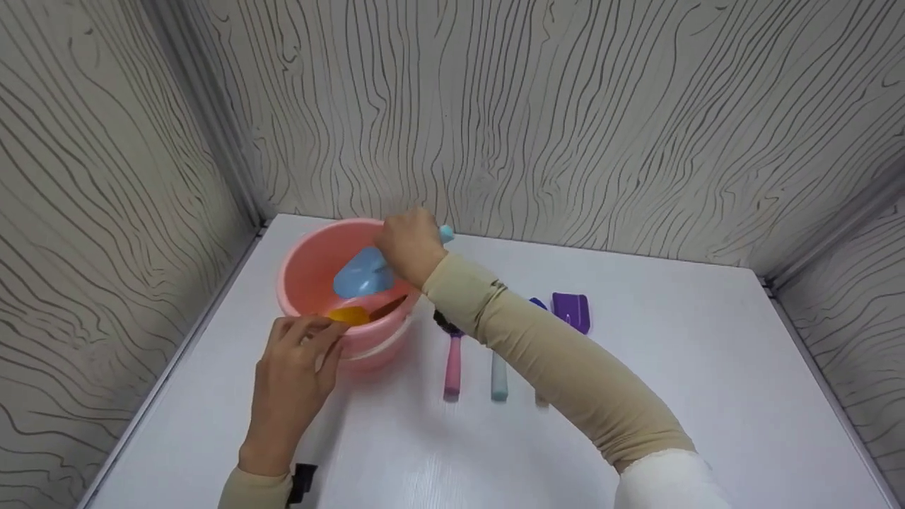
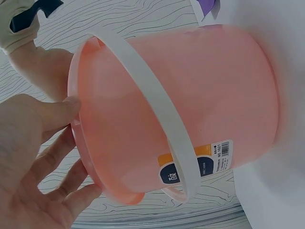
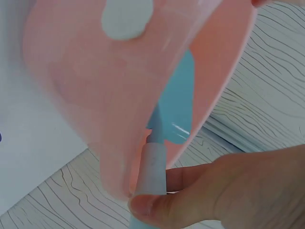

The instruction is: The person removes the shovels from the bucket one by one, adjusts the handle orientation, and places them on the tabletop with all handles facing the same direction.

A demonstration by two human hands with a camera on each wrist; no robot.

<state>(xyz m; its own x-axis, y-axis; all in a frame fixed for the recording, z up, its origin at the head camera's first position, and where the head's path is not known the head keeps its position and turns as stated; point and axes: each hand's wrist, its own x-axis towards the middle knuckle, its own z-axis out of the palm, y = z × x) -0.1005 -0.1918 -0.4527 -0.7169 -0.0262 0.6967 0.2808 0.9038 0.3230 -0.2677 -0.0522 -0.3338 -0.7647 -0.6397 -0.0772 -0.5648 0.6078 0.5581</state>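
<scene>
My left hand holds the near rim of a pink bucket, thumb and fingers on either side of the rim in the left wrist view. The bucket stands upright on the table. At its far right side, my right hand grips the pale handle of a blue shovel. The wide blade lies inside the bucket opening, and the handle leans over the rim. In the bucket, a yellow piece and a brown piece show near the front wall; their lower parts are hidden.
Right of the bucket lie a pink-handled tool with a dark head, a pale green handle and a purple blade. My right forearm partly covers them. Patterned walls enclose the white table at the back and sides.
</scene>
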